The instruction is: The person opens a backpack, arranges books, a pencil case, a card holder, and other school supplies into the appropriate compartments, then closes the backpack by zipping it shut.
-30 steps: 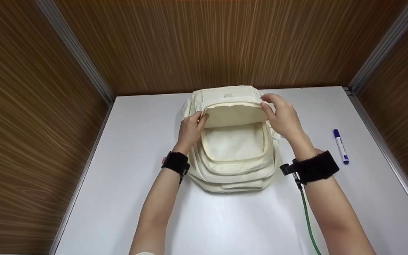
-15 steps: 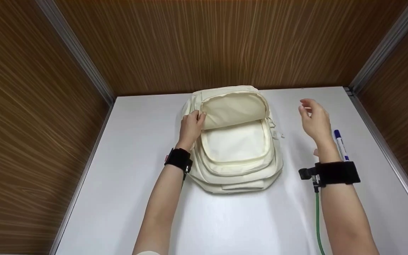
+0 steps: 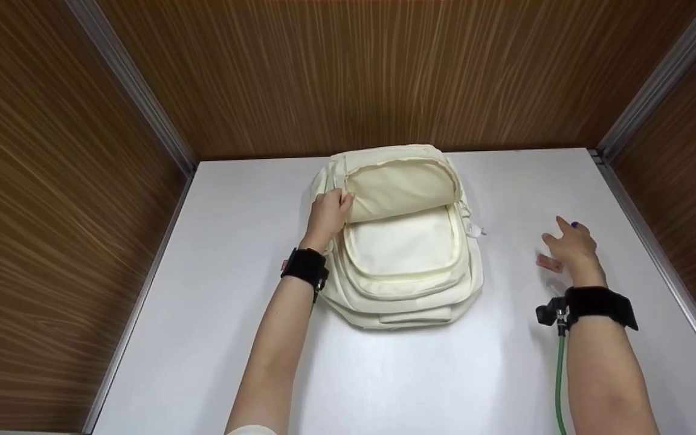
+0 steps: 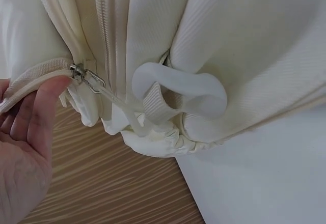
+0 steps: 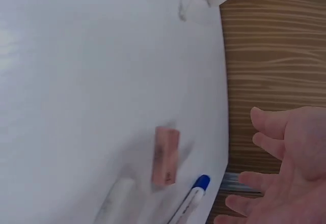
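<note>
A cream backpack [image 3: 402, 305] lies on the white table, its front pocket unzipped. The pocket's flap [image 3: 405, 188] is folded back toward the wall. My left hand [image 3: 327, 214] pinches the flap's left edge; in the left wrist view its fingers [image 4: 48, 99] are close beside a metal zip pull [image 4: 84, 76]. My right hand [image 3: 573, 248], fingers spread and holding nothing, is over a marker whose blue cap [image 3: 575, 224] peeks out past it. The marker [image 5: 188, 203] shows more in the right wrist view. Left of that hand lies a small pink block [image 3: 549, 263].
A blurred white object [image 5: 118, 201] lies near the pink block in the right wrist view. Wood-grain panels [image 3: 336, 78] enclose the table [image 3: 239, 241] at the back and sides. A green cable [image 3: 559, 380] trails from the right wrist strap.
My right hand has let go of the flap's right side and moved right, then down over the marker. The flap has fallen further back. My left hand keeps its hold.
</note>
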{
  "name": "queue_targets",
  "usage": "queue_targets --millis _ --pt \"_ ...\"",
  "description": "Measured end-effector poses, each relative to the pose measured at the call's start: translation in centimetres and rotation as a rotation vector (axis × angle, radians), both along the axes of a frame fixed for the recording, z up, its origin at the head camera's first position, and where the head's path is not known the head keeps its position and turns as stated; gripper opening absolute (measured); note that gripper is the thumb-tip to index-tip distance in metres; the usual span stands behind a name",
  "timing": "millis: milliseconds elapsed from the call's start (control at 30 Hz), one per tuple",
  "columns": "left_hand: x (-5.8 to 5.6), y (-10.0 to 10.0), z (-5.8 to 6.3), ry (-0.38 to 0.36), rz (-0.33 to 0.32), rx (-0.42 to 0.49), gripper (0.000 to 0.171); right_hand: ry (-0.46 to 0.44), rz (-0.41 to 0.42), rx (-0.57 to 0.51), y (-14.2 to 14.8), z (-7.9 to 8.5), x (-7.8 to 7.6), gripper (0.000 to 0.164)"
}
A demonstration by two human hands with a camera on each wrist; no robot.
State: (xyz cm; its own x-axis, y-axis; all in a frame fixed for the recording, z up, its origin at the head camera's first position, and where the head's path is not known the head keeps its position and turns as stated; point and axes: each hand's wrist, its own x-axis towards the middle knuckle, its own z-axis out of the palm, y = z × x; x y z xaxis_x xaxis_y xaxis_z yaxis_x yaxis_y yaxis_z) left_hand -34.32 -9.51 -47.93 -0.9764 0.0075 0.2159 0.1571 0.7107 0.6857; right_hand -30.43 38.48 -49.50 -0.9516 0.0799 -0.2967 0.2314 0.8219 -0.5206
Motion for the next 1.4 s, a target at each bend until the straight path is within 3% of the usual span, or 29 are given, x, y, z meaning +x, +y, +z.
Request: queue_targets --millis 167,333,633,933,1033,1133,1300,1400 --pt "0.1 0.1 -0.2 -0.006 -0.004 -0.023 0.039 -0.075 -0.099 0.042 1.3 -1.7 1.7 0.067" --pt "0.2 0.0 -0.3 -0.005 -0.003 -0.027 0.04 -0.094 -0.154 0.095 1.6 -2.5 2.9 0.061" --pt "0.3 0.0 -0.5 0.004 -0.007 -0.058 0.039 0.049 -0.336 0.266 1.5 -3.6 3.1 0.039" --pt "0.5 0.1 -0.5 0.018 -0.016 -0.067 0.038 0.101 -0.406 0.262 2.0 -3.7 2.6 0.03" --pt "0.5 0.2 -0.5 0.035 -0.01 -0.069 0.038 0.156 -0.381 0.216 1.3 -2.9 2.1 0.041" --pt "0.6 0.2 -0.4 0.055 0.004 -0.068 0.039 0.223 -0.292 0.146 -0.1 -1.4 1.4 0.055" --pt "0.9 0.3 -0.3 0.059 0.013 -0.065 0.039 0.263 -0.096 -0.011 -3.3 1.5 1.0 0.056" --pt "0.9 0.4 -0.2 0.058 0.021 -0.065 0.039 0.25 -0.023 -0.099 -5.1 2.8 1.1 0.051"
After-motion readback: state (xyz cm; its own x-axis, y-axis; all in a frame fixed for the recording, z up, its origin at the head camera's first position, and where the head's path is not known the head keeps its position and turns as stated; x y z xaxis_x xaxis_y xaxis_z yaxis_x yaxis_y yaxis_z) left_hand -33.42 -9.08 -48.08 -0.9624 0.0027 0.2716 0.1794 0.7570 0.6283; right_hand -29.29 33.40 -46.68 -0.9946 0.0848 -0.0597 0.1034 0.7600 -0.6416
